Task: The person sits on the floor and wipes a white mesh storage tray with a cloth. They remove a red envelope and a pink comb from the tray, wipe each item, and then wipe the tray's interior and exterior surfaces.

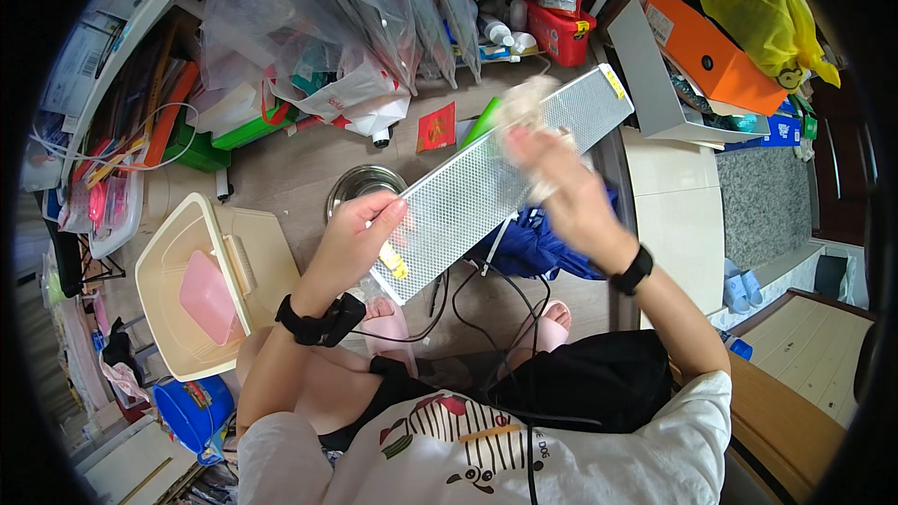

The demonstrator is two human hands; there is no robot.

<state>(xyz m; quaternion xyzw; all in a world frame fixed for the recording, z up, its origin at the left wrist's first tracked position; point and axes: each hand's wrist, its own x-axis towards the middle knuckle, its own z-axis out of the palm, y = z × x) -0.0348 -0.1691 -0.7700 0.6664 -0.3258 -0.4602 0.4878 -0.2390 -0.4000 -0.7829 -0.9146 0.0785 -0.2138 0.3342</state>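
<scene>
A long metal mesh filter panel (463, 200) with yellow stickers near both ends slants across the view above the floor. My left hand (365, 235) grips its lower left end, thumb on the mesh face. Against the upper half of the panel, my right hand (561, 182) presses a pale cloth (527, 102); hand and cloth are blurred. The cloth hides part of the mesh. Behind the panel's left end, partly covered by it and my left hand, is a round stainless steel basin (361, 179). Blue fabric (561, 245) lies below the panel.
A cream plastic tub (273, 245) holding a pink basin (209, 298) stands at the left, with a blue bucket (193, 410) below it. Black cables (456, 308) hang between my feet. Plastic bags (309, 14) and an orange box (715, 56) lie farther off.
</scene>
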